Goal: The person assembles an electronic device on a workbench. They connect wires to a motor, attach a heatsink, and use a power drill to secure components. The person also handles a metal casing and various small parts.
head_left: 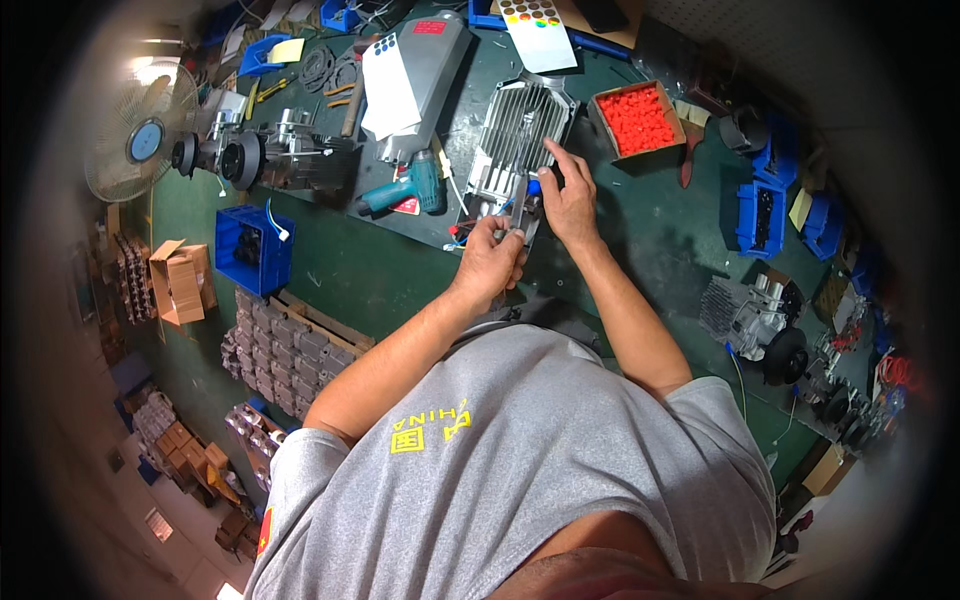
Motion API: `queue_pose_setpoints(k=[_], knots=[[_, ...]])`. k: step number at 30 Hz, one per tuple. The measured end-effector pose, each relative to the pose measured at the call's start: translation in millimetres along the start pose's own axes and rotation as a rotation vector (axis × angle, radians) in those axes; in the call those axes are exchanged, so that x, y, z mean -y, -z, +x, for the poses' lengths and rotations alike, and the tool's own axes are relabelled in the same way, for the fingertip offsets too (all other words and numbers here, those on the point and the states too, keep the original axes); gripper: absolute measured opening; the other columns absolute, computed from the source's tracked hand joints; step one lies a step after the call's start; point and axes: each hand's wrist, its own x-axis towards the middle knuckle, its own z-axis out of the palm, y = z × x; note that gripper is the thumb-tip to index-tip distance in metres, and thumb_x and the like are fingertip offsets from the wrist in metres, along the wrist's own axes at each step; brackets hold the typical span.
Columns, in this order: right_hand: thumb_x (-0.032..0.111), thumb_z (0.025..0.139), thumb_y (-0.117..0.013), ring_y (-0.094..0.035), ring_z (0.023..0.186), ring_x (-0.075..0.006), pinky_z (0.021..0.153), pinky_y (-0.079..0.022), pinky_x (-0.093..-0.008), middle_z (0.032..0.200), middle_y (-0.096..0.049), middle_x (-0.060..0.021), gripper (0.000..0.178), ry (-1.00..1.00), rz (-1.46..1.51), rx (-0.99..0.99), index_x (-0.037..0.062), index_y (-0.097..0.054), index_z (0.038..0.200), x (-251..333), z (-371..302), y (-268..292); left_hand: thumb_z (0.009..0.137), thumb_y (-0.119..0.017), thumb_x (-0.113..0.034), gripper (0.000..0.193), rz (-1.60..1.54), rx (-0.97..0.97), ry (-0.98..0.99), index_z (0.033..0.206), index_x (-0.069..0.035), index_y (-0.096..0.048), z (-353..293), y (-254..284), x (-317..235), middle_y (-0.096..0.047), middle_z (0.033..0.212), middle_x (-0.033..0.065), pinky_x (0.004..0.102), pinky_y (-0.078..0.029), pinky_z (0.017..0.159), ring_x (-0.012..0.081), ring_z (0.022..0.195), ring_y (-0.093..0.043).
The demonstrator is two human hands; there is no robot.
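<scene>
In front of me on the green bench lies a finned metal housing [520,128], its near end showing red, blue and white wires. My left hand [490,262] is at that near end with its fingers closed together. A slim grey piece [519,203] rises by its fingertips; whether the fingers grip it I cannot make out. My right hand [568,198] rests at the housing's right edge, index finger stretched out over the fins and thumb apart. Beside its thumb is a small blue part [534,187].
Left of the housing lie a teal power drill [405,188] and a large grey metal cover [432,75]. A box of red caps [637,119] and a brush [690,150] are at the right. Motor assemblies [262,157], a blue bin [254,248] and a fan [147,138] stand further left.
</scene>
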Motion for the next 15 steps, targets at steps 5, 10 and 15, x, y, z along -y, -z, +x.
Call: queue_pose_setpoints(k=[5, 10, 15], knots=[[0.012, 0.094, -0.062, -0.061, 0.111, -0.035, 0.096, -0.05, -0.0416, 0.121, -0.062, -0.0175, 0.042, 0.012, 0.006, 0.001, 0.0101, -0.06, 0.136, -2, 0, 0, 0.1, -0.059, -0.016, 0.025, 0.039, 0.037, 0.043, 0.12, -0.007, -0.047, 2, 4, -10, -0.057, 0.072, 0.0039, 0.026, -0.034, 0.039, 0.0096, 0.046, -0.045], [0.012, 0.093, -0.062, -0.062, 0.11, -0.0355, 0.096, -0.05, -0.0422, 0.119, -0.062, -0.0175, 0.043, 0.004, 0.015, 0.006, 0.0108, -0.06, 0.136, -2, 0, 0, 0.101, -0.058, -0.015, 0.027, 0.079, 0.014, 0.008, 0.126, -0.006, -0.049, 7, 7, -4, -0.057, 0.073, 0.0038, 0.0261, -0.032, 0.039, 0.0089, 0.045, -0.043], [0.012, 0.092, -0.063, -0.061, 0.109, -0.0362, 0.096, -0.05, -0.0425, 0.118, -0.062, -0.0177, 0.044, 0.014, -0.001, 0.003, 0.0111, -0.06, 0.136, -4, -1, 1, 0.102, -0.057, -0.015, 0.03, 0.064, 0.051, 0.088, 0.128, -0.002, -0.05, 4, 10, -25, -0.056, 0.073, 0.0043, 0.0264, -0.032, 0.039, 0.009, 0.045, -0.042]])
